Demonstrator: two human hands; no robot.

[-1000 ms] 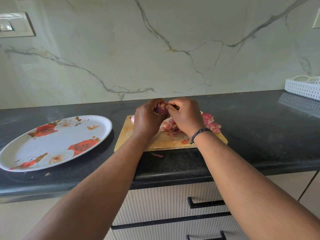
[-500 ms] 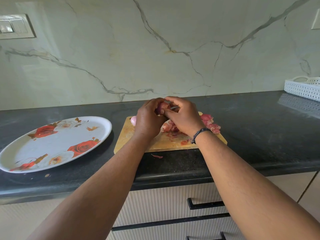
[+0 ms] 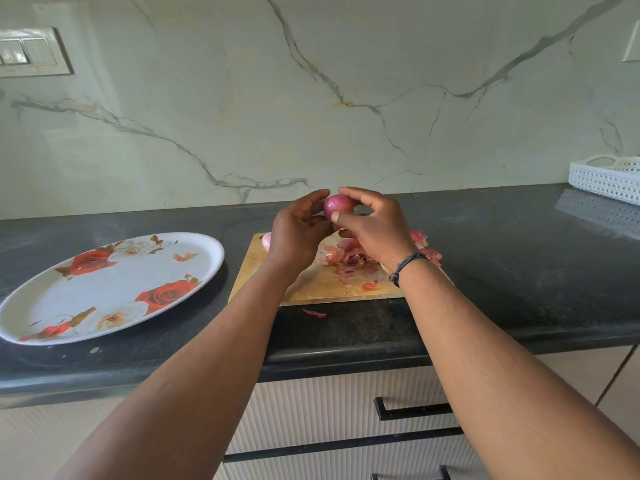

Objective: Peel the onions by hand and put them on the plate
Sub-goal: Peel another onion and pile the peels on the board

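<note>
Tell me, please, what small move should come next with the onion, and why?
Probably carry the onion left and set it on the floral plate. It looks smooth and fully peeled, pinched by the right hand with the left hand beside it; skins lie on the board, and the plate holds no onions.

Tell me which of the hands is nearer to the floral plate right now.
Left. The left hand is raised over the cutting board's left end, on the floral plate's side. The right hand sits farther right; both hold the onion.
</note>
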